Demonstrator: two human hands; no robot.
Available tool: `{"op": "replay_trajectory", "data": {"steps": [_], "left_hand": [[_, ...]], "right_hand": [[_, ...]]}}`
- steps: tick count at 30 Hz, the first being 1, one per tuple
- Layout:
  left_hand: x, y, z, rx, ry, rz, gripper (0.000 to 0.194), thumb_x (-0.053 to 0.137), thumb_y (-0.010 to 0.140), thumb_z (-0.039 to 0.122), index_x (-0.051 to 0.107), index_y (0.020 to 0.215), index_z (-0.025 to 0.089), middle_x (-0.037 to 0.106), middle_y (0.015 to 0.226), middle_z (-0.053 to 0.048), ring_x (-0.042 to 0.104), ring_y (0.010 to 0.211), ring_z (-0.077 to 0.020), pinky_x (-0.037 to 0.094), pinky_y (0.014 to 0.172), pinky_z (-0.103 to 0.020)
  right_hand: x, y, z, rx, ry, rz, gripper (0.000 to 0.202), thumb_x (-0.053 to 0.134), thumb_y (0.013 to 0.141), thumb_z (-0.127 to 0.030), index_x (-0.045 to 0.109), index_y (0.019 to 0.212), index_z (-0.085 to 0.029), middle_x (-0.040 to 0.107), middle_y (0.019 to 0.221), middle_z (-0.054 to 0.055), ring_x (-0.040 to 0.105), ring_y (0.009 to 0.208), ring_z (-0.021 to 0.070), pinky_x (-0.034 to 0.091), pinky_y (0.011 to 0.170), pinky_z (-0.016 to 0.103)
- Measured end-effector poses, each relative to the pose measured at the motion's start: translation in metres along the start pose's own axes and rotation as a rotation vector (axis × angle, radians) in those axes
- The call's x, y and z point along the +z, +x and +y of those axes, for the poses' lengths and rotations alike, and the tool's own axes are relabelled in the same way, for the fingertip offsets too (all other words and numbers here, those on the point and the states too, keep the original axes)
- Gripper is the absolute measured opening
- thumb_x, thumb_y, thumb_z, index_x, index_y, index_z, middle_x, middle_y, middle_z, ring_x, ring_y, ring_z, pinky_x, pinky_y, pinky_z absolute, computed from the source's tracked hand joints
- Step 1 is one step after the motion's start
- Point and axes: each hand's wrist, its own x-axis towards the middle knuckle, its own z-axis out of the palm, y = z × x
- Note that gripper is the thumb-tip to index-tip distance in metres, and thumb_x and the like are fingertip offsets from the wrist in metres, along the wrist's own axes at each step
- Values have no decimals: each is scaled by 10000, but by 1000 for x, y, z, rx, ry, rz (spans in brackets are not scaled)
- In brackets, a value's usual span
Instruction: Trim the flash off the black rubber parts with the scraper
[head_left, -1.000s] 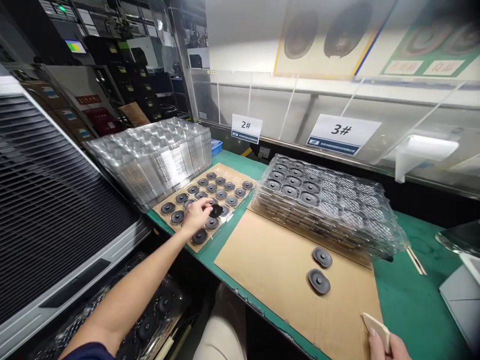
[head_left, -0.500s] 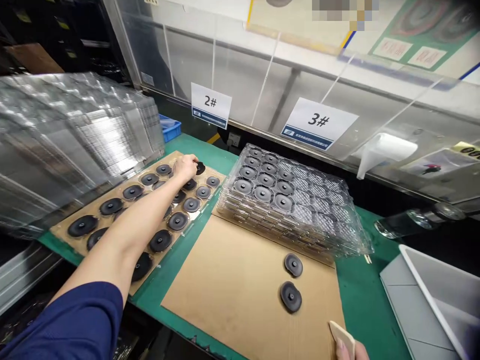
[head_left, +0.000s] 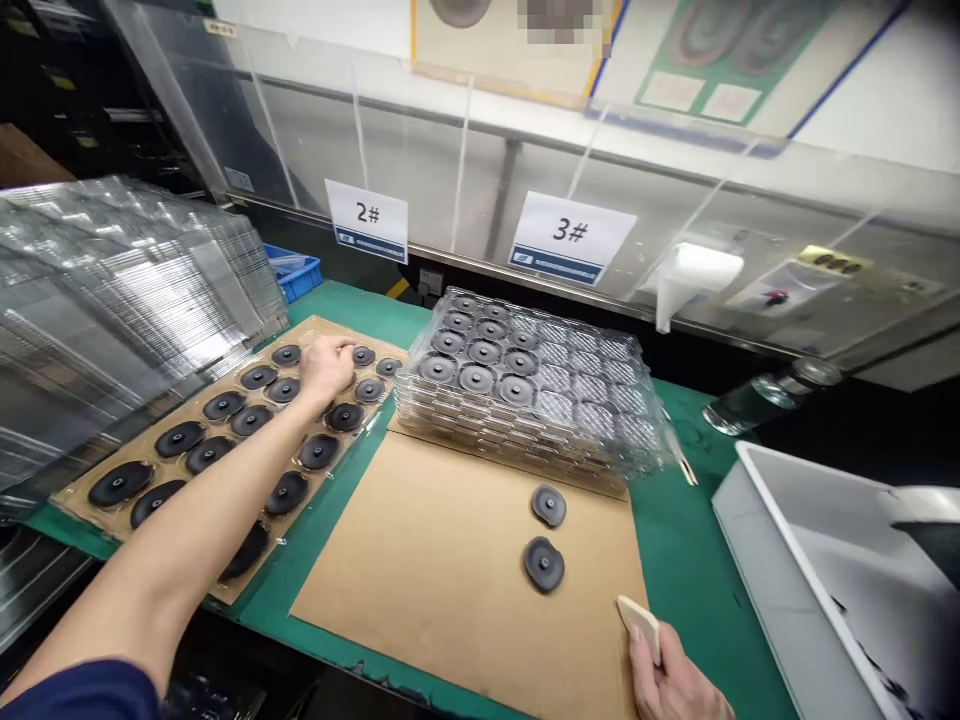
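My left hand (head_left: 327, 366) reaches over a clear tray of black round discs lying on cardboard (head_left: 251, 375) at the left. Its fingers are pinched together; whatever may be in them is hidden. Beside the fingertips a black disc (head_left: 364, 356) sits in the tray, and my forearm covers part of the rows. At the lower right my right hand (head_left: 671, 675) grips a flat, pale beige, wood-like piece (head_left: 640, 628) over the cardboard's edge. Two dark discs, one farther back (head_left: 549, 506) and one nearer (head_left: 544, 564), lie on the cardboard sheet (head_left: 435, 560) before me.
Stacked clear trays (head_left: 517, 430), the top one partly filled with discs, stand behind the sheet. More empty clear trays (head_left: 142, 270) are stacked at the left. A grey-white bin (head_left: 780, 560) is at the right, near a glass bottle (head_left: 757, 402). A blue bin (head_left: 301, 278) sits farther back.
My left hand has drawn back slightly from the disc by its fingertips, which now lies in the tray. My right hand has come further into view with the beige piece. The view has shifted.
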Motion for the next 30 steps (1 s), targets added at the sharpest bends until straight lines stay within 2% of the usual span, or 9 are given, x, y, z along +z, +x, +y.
{"op": "replay_trajectory", "data": {"steps": [3,6,10,13,16,19,25,27,30], "left_hand": [[-18,-71,31,119,-115,87,380,442,976,293,731,1142,111,726,1188,-152,638,1141,-270,469,1056,-428],[-16,-151,65,244,-267,4,370,487,993,379,717,1179,157,720,1200,-120,644,1128,-254,491,1041,-418],[29,-248,115,466,-443,-390,289,638,907,397,762,1137,273,771,973,-23,718,850,-191,600,818,-307],[71,-298,150,530,-486,-503,490,725,796,357,702,1274,255,744,1192,-68,708,1082,-250,587,975,-386],[96,-334,172,526,-470,-527,543,681,777,257,671,1320,230,693,1312,-111,650,1221,-301,532,1073,-494],[96,-363,180,521,-433,-545,483,599,814,198,693,1287,234,713,1259,-115,660,1204,-305,537,1063,-519],[56,-397,169,488,-351,-527,560,597,844,238,638,1402,272,724,1217,-112,695,1135,-304,588,997,-487],[41,-408,163,480,-354,-540,590,576,854,222,614,1439,294,720,1222,-116,688,1140,-306,584,1001,-488],[24,-423,156,514,-389,-673,683,576,806,145,597,1469,308,706,1282,-130,663,1182,-322,553,1044,-501]], "right_hand": [[-7,3,-13,-31,-24,35,445,384,1028,-539,622,822,-223,687,654,41,638,529,202,301,485,268],[-16,9,-24,-69,32,17,486,323,1061,-503,612,811,-202,670,631,51,627,532,189,266,517,273],[-23,12,-29,-61,44,35,485,304,1078,-473,607,815,-201,687,674,47,626,569,169,255,545,267],[-24,11,-32,-61,83,55,467,303,1078,-447,619,842,-196,706,732,54,638,611,167,259,563,265],[-28,13,-34,-54,157,66,446,308,1068,-424,633,868,-195,711,761,57,637,631,164,268,579,261],[-39,13,-36,-45,268,66,406,352,1046,-423,642,868,-202,708,777,54,630,648,161,289,597,253],[-57,-29,-60,-51,586,1,457,311,1048,-436,572,754,-204,619,674,23,571,625,149,335,607,254],[-60,-51,-77,-64,763,-112,455,347,1024,-477,552,725,-200,577,643,1,518,605,134,321,597,255],[-64,-70,-97,49,1102,-292,469,459,927,-592,491,679,-195,488,639,-15,426,641,130,285,610,267]]}}
